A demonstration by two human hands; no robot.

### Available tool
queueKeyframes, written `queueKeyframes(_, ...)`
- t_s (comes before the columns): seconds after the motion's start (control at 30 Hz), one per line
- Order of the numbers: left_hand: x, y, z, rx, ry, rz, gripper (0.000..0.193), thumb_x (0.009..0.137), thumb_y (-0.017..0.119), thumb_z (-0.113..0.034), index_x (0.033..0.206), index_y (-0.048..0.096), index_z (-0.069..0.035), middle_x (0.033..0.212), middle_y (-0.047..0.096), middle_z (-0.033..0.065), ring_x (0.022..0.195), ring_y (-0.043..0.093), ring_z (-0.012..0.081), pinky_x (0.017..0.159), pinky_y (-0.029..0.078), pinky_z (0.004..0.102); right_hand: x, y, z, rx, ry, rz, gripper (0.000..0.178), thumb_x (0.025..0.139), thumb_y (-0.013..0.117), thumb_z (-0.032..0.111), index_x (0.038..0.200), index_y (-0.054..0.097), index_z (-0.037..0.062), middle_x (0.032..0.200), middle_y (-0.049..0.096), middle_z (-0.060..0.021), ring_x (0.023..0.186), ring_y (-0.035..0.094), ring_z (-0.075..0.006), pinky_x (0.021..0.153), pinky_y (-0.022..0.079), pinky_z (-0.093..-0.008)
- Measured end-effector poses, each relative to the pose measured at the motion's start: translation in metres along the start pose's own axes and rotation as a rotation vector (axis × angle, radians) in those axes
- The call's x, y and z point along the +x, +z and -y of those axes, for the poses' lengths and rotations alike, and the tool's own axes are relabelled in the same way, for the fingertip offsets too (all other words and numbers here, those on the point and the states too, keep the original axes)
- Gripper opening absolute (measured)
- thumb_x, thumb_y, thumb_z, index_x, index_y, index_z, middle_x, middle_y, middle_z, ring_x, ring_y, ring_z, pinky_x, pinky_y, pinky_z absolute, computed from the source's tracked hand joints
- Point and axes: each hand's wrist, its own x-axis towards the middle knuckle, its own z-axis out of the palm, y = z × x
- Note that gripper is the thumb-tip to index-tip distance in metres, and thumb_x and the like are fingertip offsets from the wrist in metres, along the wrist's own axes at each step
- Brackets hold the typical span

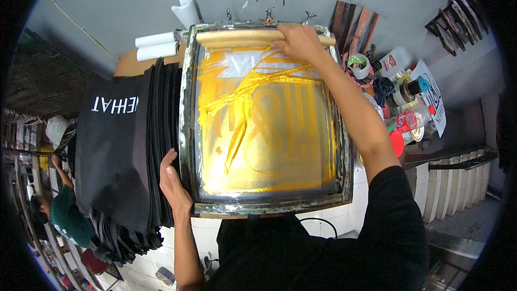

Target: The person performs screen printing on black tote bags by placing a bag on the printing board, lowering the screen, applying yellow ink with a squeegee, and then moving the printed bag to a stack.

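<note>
A screen-printing frame [186, 124] with a paint-spattered rim lies in front of me. Thick golden-yellow ink [242, 97] streaks across its mesh, where a pale design shows through. Along the far side of the frame rests a squeegee [237, 38] with a wooden handle. My right hand [299, 42] is closed over the handle, right of its middle; the blade is hidden. At the frame's near left edge, my left hand [175, 186] has its fingers stretched out and holds nothing. It is between the frame and a stack of black fabric pieces [116, 145] with white lettering.
White paper rolls [157, 46] lie at the back left. Jars, a tape roll [358, 66] and a plastic bottle [412, 119] crowd the right side. Several squeegees [353, 24] lean on the grey wall. Another person [67, 215] is at far left near racks.
</note>
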Motion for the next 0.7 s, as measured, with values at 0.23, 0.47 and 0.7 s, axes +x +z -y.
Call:
queueKeyframes(0.23, -0.004, -0.005, -0.005, 0.046, 0.017, 0.021, 0.06, 0.11, 0.035, -0.044, 0.124, 0.062, 0.008, 0.133, 0.062, 0.0257, 0.126, 0.058, 0.0377, 0.11, 0.04, 0.0461, 0.005, -0.01, 0.016, -0.094, 0.171, 0.158, 0.064, 0.089, 0.064, 0.061, 0.119, 0.069, 0.0042, 0.102, 0.074, -0.0226, 0.097, 0.071, -0.0404, 0.089, 0.054, -0.0518)
queueKeyframes(0.47, -0.004, -0.008, -0.003, 0.016, 0.018, 0.018, 0.055, 0.109, 0.041, -0.042, 0.124, 0.063, 0.006, 0.133, 0.062, 0.025, 0.126, 0.059, 0.037, 0.11, 0.041, 0.0447, -0.029, -0.02, 0.034, -0.173, 0.293, 0.154, 0.063, 0.092, 0.062, 0.059, 0.109, 0.071, -0.0007, 0.101, 0.074, -0.0246, 0.097, 0.072, -0.0422, 0.088, 0.055, -0.0513)
queueKeyframes(0.7, -0.006, -0.007, 0.003, 0.08, 0.06, 0.044, 0.049, 0.108, 0.044, -0.038, 0.125, 0.063, 0.004, 0.136, 0.061, 0.0247, 0.128, 0.057, 0.0393, 0.111, 0.042, 0.0466, -0.074, -0.025, 0.054, -0.187, 0.41, 0.126, 0.062, 0.093, 0.063, 0.056, 0.106, 0.07, -0.0038, 0.094, 0.074, -0.0253, 0.092, 0.073, -0.0422, 0.084, 0.057, -0.0496)
